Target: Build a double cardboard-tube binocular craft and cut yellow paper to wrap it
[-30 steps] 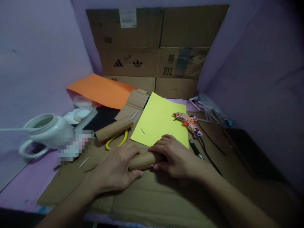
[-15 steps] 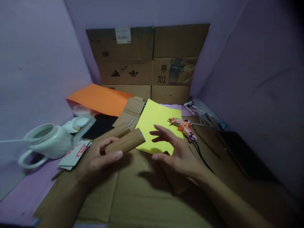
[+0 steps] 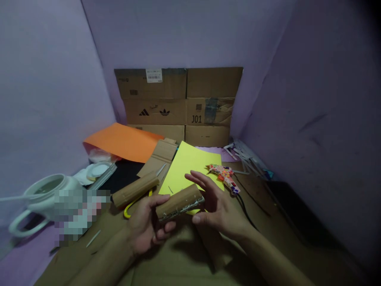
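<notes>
The cardboard roll [image 3: 178,201] has come closer than before; the left hand [image 3: 145,226] grips it, and the right hand [image 3: 218,210] is open, fingers spread, just beside its end

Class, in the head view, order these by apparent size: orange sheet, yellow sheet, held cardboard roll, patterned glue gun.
1. Orange sheet and yellow sheet: too alike to rank.
2. Held cardboard roll, though nearest the camera.
3. Patterned glue gun.

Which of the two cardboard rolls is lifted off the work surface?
The nearer cardboard roll, gripped in the left hand; the other roll lies flat left of the yellow paper.
</notes>
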`<action>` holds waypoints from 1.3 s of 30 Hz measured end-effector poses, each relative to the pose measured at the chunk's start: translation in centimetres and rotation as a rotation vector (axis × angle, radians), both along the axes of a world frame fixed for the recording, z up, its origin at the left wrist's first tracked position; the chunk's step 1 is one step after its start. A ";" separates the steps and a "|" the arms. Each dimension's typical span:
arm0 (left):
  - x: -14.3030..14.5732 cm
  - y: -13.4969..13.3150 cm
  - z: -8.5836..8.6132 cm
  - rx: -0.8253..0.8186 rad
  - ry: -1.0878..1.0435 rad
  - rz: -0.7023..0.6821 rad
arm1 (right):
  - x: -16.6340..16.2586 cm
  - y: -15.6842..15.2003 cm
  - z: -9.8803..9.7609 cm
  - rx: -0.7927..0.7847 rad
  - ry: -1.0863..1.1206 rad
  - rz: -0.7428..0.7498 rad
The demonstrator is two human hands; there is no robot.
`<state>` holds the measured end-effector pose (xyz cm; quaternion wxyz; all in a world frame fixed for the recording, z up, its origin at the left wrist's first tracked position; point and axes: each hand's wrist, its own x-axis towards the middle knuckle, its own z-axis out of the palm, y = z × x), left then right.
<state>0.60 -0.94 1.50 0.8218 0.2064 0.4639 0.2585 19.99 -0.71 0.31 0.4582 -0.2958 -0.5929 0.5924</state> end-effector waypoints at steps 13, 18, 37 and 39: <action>-0.4 -2.0 -1.0 1.181 0.621 0.082 | -0.8 -0.6 -0.4 0.141 -0.023 -0.175; 0.0 -2.3 -1.3 1.210 0.689 0.101 | -1.2 -1.2 -0.8 0.160 -0.038 -0.233; -0.6 -1.7 -1.3 1.240 0.642 0.206 | -0.2 -0.6 0.0 0.369 -0.277 -0.382; -0.5 -1.7 -1.3 1.249 0.646 0.177 | -0.6 -0.7 -0.1 0.366 -0.284 -0.379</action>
